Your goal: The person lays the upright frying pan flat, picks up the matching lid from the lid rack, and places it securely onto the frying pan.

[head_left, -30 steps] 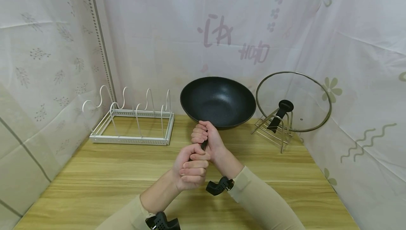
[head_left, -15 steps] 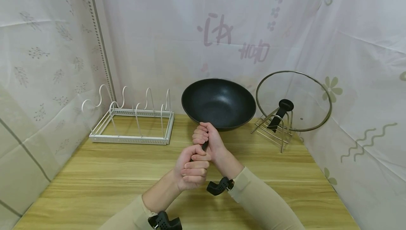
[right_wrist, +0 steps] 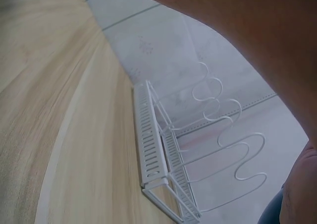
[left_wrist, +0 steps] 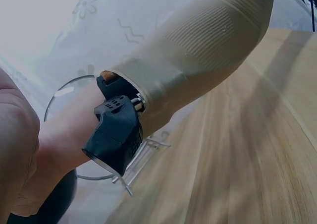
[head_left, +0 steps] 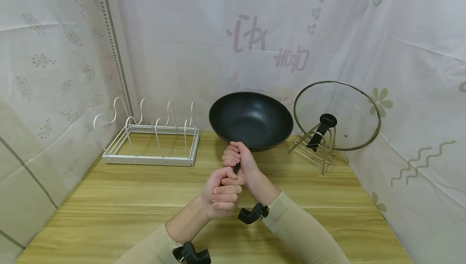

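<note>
Both hands grip the handle (head_left: 236, 168) of a black wok (head_left: 251, 119) in the head view. The right hand (head_left: 241, 161) holds it close to the pan, with its fingers curled round it. Behind it, nearer the body, the left hand (head_left: 223, 194) wraps the rear of the handle. The wok's open side is tilted toward me, its dark inside showing. Most of the handle is hidden by the fingers. In the left wrist view, part of the left hand (left_wrist: 17, 135) fills the left edge, and a dark edge of the wok (left_wrist: 58, 199) shows below the right wrist.
On the left stands a white wire rack (head_left: 153, 161) with tall curved dividers. A glass lid (head_left: 349, 114) with a black handle leans in a small metal stand (head_left: 322, 159) on the right. Patterned curtains (head_left: 174, 53) hang behind the wooden table (head_left: 127, 215).
The wok has come slightly down and nearer to me in the head view. Both hands shift a little to the right with it, keeping their grip on the handle.
</note>
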A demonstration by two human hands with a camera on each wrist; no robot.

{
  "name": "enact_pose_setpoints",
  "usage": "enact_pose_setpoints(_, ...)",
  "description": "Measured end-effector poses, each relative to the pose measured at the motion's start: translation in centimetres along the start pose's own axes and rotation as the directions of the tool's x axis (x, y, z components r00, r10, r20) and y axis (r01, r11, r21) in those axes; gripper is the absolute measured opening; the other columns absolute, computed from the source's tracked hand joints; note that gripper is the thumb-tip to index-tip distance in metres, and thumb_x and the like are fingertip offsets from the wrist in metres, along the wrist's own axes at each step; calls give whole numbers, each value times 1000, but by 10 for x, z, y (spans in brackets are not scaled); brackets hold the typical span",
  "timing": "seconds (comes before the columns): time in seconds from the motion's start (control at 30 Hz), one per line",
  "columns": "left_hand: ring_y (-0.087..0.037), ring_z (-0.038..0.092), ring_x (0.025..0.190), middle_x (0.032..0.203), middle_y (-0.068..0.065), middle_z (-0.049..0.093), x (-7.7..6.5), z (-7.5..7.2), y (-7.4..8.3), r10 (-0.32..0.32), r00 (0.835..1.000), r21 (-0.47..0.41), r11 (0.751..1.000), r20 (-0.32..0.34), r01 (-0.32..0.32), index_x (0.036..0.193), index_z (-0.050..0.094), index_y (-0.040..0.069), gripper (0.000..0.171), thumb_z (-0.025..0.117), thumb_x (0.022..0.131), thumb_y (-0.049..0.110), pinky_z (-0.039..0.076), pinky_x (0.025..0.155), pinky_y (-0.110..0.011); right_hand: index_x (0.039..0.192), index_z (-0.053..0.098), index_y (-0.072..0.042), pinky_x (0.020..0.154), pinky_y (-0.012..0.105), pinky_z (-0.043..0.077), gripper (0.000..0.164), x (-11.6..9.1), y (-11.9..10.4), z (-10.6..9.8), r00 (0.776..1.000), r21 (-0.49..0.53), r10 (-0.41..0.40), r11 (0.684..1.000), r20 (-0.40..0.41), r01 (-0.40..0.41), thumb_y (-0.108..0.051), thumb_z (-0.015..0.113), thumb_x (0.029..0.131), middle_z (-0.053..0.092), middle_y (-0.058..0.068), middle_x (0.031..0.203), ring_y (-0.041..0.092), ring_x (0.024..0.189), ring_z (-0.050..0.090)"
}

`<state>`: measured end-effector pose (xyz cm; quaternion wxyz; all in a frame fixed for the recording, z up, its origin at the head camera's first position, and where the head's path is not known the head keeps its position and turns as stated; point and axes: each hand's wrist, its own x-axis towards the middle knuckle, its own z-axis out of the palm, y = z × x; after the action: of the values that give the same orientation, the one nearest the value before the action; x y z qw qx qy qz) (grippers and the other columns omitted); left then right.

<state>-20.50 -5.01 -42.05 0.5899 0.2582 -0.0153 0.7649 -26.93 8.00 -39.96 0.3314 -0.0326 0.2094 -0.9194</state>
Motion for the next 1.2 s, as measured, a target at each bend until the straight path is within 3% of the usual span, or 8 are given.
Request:
enact_pose_setpoints(0.2,-4,27,38,51,11,24,0,-4,0,-4,1000,3,1000,-10,4,69,27,24,39,42,105,20,20,38,-15,68,38,-19,47,19,47,52,-1,-2,-4,1000,30,16,999,1,-16,-25,33,119,44,-6,53,6,44,45)
enact_pose_setpoints(0.83,-4,26,38,51,10,23,-2,-12,-2,-2,998,5,1000,-55,2,69,26,24,39,42,105,20,20,38,-15,66,38,-19,47,18,46,55,-2,-1,-10,1000,-8,19,1000,1,-19,-25,29,120,43,-7,53,4,44,43)
enact_pose_setpoints(1.2,-5,27,38,51,10,24,-3,-14,-1,-20,999,2,1000,-50,20,70,26,24,40,42,105,20,20,39,-15,66,38,-19,47,17,45,56,-1,-1,-12,1000,-19,19,1000,-2,-19,-26,25,120,42,-8,53,3,43,40)
